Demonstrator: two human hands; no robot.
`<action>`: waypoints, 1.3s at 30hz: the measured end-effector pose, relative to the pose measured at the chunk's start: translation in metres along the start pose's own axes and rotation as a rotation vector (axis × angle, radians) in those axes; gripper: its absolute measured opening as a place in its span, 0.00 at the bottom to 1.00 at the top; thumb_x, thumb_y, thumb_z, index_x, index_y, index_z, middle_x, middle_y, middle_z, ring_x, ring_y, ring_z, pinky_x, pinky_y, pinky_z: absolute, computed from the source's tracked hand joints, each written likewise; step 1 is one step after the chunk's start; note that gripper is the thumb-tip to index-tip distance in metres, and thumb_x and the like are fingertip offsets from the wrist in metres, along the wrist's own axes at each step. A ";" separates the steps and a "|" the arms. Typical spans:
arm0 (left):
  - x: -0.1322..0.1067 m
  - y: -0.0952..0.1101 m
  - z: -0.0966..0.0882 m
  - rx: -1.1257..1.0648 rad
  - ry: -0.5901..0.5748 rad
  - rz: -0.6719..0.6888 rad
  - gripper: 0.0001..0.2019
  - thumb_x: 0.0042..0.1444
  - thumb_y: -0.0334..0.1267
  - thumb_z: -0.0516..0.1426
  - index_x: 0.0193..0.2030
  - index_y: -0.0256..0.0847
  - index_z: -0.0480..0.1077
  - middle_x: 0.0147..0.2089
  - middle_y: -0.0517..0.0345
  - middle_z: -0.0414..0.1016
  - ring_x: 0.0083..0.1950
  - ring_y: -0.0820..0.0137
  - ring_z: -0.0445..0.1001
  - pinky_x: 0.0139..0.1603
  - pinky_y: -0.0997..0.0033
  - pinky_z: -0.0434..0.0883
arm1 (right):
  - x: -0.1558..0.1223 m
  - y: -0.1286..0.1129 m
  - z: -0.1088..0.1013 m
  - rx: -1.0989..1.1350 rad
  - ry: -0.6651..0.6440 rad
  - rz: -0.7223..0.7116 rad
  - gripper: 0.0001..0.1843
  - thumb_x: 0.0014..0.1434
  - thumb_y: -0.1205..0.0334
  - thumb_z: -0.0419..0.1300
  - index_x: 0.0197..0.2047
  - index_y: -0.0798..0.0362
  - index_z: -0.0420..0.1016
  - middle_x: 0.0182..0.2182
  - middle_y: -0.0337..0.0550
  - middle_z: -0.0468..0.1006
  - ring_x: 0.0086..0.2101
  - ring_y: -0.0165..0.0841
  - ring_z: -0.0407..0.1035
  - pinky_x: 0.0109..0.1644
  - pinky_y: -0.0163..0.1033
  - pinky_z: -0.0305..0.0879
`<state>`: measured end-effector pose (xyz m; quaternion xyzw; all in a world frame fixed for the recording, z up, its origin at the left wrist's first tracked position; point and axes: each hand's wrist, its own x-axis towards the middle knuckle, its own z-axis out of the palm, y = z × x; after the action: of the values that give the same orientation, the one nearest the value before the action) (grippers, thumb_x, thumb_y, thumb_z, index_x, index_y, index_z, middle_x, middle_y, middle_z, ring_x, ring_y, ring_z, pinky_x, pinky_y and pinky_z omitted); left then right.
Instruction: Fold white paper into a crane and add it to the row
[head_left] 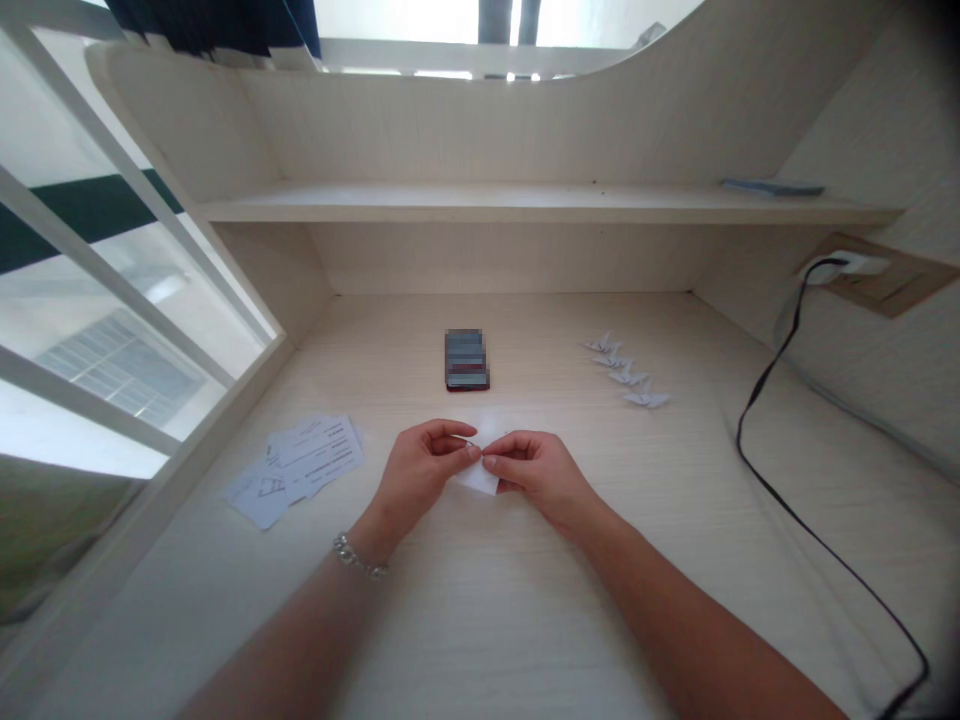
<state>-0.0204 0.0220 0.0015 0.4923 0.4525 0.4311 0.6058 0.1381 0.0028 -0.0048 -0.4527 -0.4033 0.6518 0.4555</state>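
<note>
A small white piece of paper (480, 478) is pinched between both hands above the middle of the desk (480, 620). My left hand (424, 465) grips its left side with thumb and fingers closed; a bracelet sits on that wrist. My right hand (536, 470) pinches the right side, fingertips meeting those of the left hand. A dark phone (466, 360) lies flat just beyond the hands.
A loose pile of printed paper slips (300, 465) lies at the left. Several small folded white paper pieces (626, 372) stand in a row at the right. A black cable (780, 480) runs from a wall socket (851, 265) across the desk's right side. A shelf (525, 205) spans the back.
</note>
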 end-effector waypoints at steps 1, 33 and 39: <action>0.000 0.000 0.000 0.000 0.001 0.000 0.15 0.40 0.35 0.64 0.37 0.34 0.72 0.28 0.54 0.77 0.29 0.71 0.74 0.31 0.73 0.69 | 0.000 0.000 0.000 0.000 -0.001 0.000 0.12 0.39 0.59 0.68 0.27 0.57 0.75 0.22 0.40 0.75 0.23 0.27 0.68 0.28 0.34 0.67; -0.003 0.001 0.003 -0.053 0.040 0.002 0.13 0.39 0.31 0.64 0.35 0.35 0.72 0.26 0.56 0.76 0.28 0.74 0.72 0.32 0.76 0.67 | -0.001 0.005 0.001 -0.303 0.022 -0.243 0.06 0.46 0.62 0.62 0.30 0.54 0.72 0.25 0.39 0.74 0.26 0.28 0.66 0.30 0.34 0.62; -0.005 0.005 0.002 -0.060 -0.006 0.022 0.11 0.46 0.36 0.60 0.38 0.35 0.72 0.28 0.57 0.74 0.27 0.75 0.70 0.30 0.76 0.67 | -0.004 0.002 0.002 -0.294 0.045 -0.288 0.05 0.48 0.63 0.61 0.30 0.54 0.71 0.26 0.39 0.74 0.27 0.29 0.66 0.31 0.34 0.62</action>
<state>-0.0198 0.0179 0.0072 0.4800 0.4321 0.4497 0.6169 0.1363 -0.0022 -0.0051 -0.4665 -0.5445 0.5039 0.4817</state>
